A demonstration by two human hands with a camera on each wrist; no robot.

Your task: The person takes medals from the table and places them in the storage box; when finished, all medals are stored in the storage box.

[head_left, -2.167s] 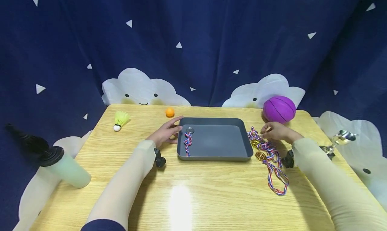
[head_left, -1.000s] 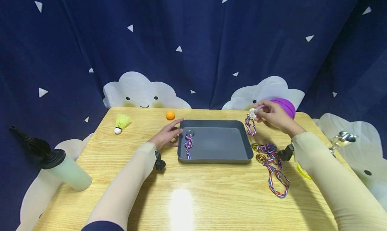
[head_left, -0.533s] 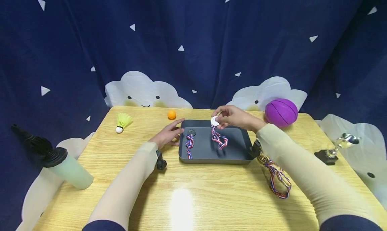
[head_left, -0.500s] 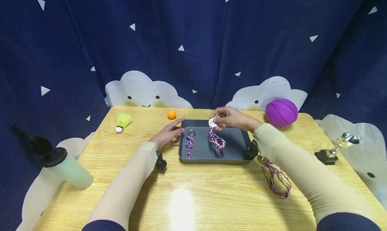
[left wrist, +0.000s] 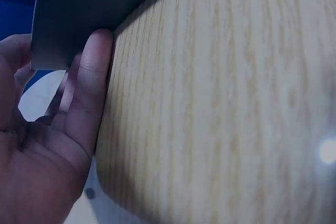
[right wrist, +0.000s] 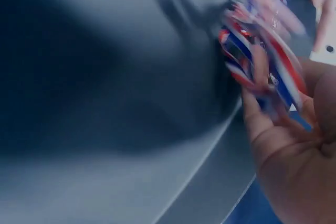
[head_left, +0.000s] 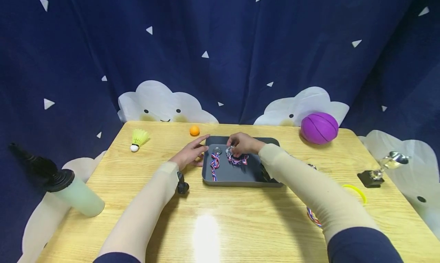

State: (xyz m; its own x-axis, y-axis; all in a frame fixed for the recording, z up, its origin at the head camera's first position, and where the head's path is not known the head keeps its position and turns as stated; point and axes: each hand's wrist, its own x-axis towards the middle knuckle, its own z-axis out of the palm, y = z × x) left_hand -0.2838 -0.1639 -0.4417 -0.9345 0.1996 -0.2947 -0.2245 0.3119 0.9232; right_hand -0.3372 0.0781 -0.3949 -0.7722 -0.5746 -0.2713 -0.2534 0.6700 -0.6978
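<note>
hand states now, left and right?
Left hand: open, fingers straight against the grey tray rim.
Right hand: pinching a silver medal with striped ribbon over the tray.

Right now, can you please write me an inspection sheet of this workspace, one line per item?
Surface: wooden table, with a bright glare spot near the front edge.
Job's things: grey tray holds one medal with striped ribbon; a second medal is in the right hand over the tray.
Clutter: purple ball, orange ball, yellow shuttlecock, air pump, small trophy, yellow ring, more ribbon partly hidden under the right sleeve.
Hands: left hand rests open against the tray's left rim; right hand pinches the second medal.
Cables: nothing seen.
Surroundings: dark blue curtain with cloud shapes.
</note>
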